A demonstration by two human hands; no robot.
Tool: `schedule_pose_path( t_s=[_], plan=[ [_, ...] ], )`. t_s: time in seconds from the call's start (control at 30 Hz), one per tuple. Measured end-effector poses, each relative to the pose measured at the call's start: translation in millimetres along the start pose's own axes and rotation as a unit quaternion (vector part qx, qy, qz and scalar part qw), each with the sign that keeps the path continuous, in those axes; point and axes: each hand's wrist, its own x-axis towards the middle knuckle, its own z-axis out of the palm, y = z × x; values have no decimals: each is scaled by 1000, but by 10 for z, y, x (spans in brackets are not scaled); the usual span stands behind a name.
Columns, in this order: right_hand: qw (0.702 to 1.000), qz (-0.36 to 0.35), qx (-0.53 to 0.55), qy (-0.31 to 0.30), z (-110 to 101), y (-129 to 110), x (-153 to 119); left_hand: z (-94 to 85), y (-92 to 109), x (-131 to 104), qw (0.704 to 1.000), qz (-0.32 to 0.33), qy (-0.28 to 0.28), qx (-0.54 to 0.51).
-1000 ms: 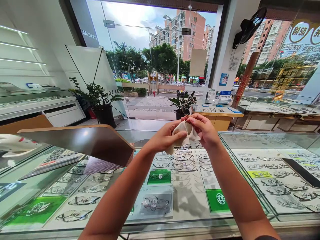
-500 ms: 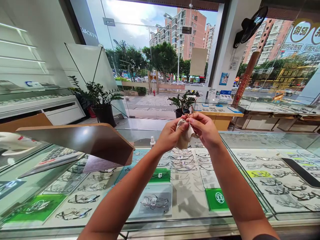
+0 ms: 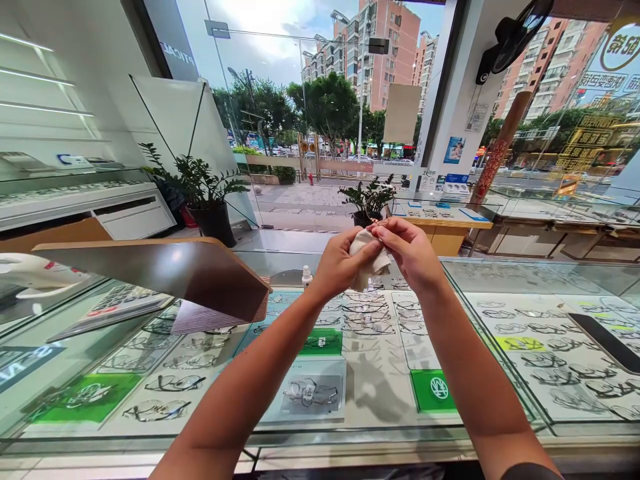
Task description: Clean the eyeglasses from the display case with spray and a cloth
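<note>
Both hands meet above the glass display counter. My left hand [image 3: 343, 263] is closed on a crumpled off-white cloth [image 3: 369, 267], which hangs below its fingers. Touching the cloth from the right, my right hand [image 3: 407, 252] pinches a small, thin reddish item [image 3: 373, 223] at the cloth's top edge. That item is mostly hidden by the fingers, and its shape is too small to make out. Under the glass, rows of eyeglasses [image 3: 367, 310] lie below the hands.
A tilted brown-edged mirror or panel [image 3: 170, 270] stands on the counter at left, near a calculator or keyboard [image 3: 113, 307]. A small white bottle [image 3: 307, 275] is behind my left wrist. At right lies a dark phone-like slab [image 3: 607, 341]. Potted plants [image 3: 213, 223] stand beyond.
The view has shifted slightly. My left hand's fingers now wrap further over the cloth, and the cloth has changed its folds. Both hands remain together at the small item.
</note>
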Motion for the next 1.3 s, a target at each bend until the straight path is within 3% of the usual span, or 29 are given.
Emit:
schedule_pose_path(
  t_s=[0.13, 0.43, 0.67, 0.83, 0.93, 1.1, 1.3],
  plan=[
    [1000, 2, -10, -10, -3, -2, -4, 62, -16, -9, 999, 2, 28, -16],
    [1000, 10, -21, 11, -129, 64, 63, -162, 51, 51, 991, -13, -131, 4],
    [999, 36, 21, -18, -85, 95, 62, -13, -37, 36, 1000, -14, -17, 7],
    [1000, 8, 4, -1, -78, 101, 68, -1, -26, 51, 1000, -12, -13, -22],
    [1000, -3, -13, 19, -134, 83, 85, -43, -26, 79, 999, -25, -3, -30],
    [998, -34, -45, 37, -247, 7, 108, -194, -99, 152, 991, -71, 75, -79],
    [996, 4, -82, -28, -302, -51, 108, -408, -171, 218, 974, -104, 136, -147]
  ],
)
